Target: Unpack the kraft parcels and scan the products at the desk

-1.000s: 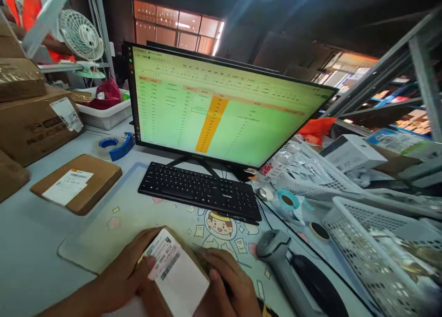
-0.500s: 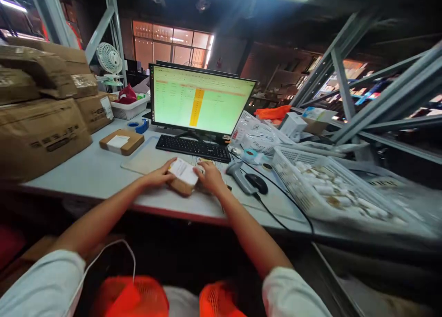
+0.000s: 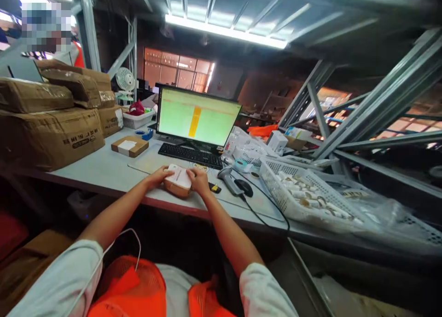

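At the front edge of the pale desk [image 3: 86, 163], a small cardboard parcel [image 3: 177, 190] sits between the person's two hands, its white label [image 3: 178, 175] facing up. Its long axis runs roughly front to back, tipped slightly so that the far end points left toward the keyboard [image 3: 190, 155]. The left hand [image 3: 159, 176] closes on the parcel's left side and the right hand [image 3: 198, 179] on its right side, both narrowly cupped around it, with the fingers [image 3: 188, 172] reaching onto the top face (whether the parcel's underside touches the desk cannot be told).

The near parcel edge lies just behind the desk's red-brown front rim [image 3: 138, 201]. Behind the far edge, a cutting mat [image 3: 145, 163] leaves open room before the keyboard. To the left, bare desk stretches toward a flat cardboard parcel [image 3: 130, 146]. To the right, room is tighter: a small yellow-and-black object [image 3: 214, 188] lies just beside the right hand, followed by a handheld barcode scanner [image 3: 229, 181], a black mouse [image 3: 243, 187], and a white plastic basket [image 3: 293, 197] of small rolls.
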`<state>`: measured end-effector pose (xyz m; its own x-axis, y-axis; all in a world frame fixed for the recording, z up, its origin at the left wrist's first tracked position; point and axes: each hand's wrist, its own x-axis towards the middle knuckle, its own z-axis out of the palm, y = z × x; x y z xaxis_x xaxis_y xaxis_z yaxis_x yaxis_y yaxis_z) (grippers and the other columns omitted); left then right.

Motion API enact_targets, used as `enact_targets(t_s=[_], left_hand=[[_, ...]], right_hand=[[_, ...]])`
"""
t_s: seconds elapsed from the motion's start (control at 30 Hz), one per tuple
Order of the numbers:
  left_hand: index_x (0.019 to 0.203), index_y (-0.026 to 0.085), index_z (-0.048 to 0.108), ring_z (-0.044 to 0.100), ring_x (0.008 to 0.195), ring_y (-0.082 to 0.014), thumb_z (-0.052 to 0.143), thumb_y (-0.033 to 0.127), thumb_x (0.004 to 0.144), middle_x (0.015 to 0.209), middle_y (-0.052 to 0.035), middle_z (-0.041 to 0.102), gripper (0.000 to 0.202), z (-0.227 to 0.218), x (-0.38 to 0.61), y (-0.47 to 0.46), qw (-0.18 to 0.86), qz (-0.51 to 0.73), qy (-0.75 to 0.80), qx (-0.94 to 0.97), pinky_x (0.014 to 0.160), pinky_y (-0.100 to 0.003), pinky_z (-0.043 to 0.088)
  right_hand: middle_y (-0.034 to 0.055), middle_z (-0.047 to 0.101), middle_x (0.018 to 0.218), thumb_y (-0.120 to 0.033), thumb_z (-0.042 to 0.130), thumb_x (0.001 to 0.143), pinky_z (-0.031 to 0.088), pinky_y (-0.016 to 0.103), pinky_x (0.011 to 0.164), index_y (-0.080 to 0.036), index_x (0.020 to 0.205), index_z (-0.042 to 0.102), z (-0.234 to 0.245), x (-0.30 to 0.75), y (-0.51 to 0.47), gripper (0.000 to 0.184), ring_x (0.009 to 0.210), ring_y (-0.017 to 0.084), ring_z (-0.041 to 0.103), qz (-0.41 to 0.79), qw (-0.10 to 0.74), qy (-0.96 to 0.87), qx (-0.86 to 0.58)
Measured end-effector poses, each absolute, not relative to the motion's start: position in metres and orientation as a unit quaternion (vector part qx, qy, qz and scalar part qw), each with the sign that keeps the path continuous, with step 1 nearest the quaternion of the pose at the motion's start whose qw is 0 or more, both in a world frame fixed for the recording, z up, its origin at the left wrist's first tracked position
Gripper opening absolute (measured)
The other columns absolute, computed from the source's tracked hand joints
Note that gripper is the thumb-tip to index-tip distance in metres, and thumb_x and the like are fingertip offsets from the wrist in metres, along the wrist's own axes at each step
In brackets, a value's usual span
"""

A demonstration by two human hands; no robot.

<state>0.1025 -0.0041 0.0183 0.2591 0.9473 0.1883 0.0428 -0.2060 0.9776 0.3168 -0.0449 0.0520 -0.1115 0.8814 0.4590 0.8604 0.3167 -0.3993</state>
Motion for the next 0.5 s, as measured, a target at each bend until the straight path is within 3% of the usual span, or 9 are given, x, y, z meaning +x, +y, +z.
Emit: enact_targets(t_s=[0.07, 0.17, 0.27, 0.37, 0.5], left_hand=[[0.135, 0.015, 0.053, 0.069, 0.114, -0.032, 0.088, 0.051, 0.065, 0.124, -0.0176, 0.07, 0.086, 0.021, 0.09, -0.003, 0.493, 0.45, 0.403, 0.626, 0.1, -0.047, 0.056], [0.151, 0.02, 0.039, 0.064, 0.122, -0.0296, 0.089, 0.043, 0.068, 0.136, -0.0159, 0.063, 0.1, 0.023, 0.07, -0.005, 0.431, 0.473, 0.404, 0.654, 0.108, -0.046, 0.052], [0.159, 0.021, 0.026, 0.058, 0.131, -0.0299, 0.086, 0.043, 0.073, 0.148, -0.0178, 0.052, 0.107, 0.016, 0.053, -0.014, 0.305, 0.51, 0.392, 0.702, 0.111, -0.046, 0.05], [0.159, 0.017, 0.025, 0.058, 0.131, -0.0288, 0.084, 0.042, 0.074, 0.144, -0.0166, 0.054, 0.106, 0.003, 0.044, -0.021, 0.246, 0.496, 0.389, 0.736, 0.114, -0.044, 0.047], [0.148, 0.018, 0.034, 0.061, 0.124, -0.0264, 0.083, 0.044, 0.075, 0.136, -0.013, 0.058, 0.092, -0.006, 0.043, -0.023, 0.209, 0.475, 0.381, 0.765, 0.109, -0.039, 0.05]], right_hand=[[0.0076, 0.073, 0.132, -0.034, 0.05, 0.107, 0.047, 0.027, 0.105, -0.02, 0.13, 0.072, 0.057, 0.323, -0.038, 0.035, 0.122, 0.018, 0.066, 0.024, 0.326, -0.752, -0.573], [0.0166, 0.063, 0.145, -0.035, 0.041, 0.109, 0.045, 0.036, 0.112, -0.013, 0.148, 0.057, 0.061, 0.352, -0.033, 0.048, 0.132, 0.024, 0.06, 0.017, 0.325, -0.73, -0.602], [0.0235, 0.068, 0.134, -0.039, 0.055, 0.103, 0.047, 0.044, 0.108, -0.007, 0.143, 0.061, 0.055, 0.384, -0.035, 0.052, 0.125, 0.033, 0.064, 0.026, 0.278, -0.718, -0.637], [0.0212, 0.072, 0.124, -0.034, 0.075, 0.088, 0.049, 0.042, 0.104, -0.011, 0.13, 0.071, 0.037, 0.399, -0.038, 0.048, 0.118, 0.035, 0.066, 0.045, 0.221, -0.735, -0.64], [0.024, 0.066, 0.134, -0.022, 0.063, 0.093, 0.043, 0.044, 0.111, -0.01, 0.131, 0.07, 0.02, 0.399, -0.032, 0.041, 0.127, 0.036, 0.061, 0.045, 0.213, -0.73, -0.648]])
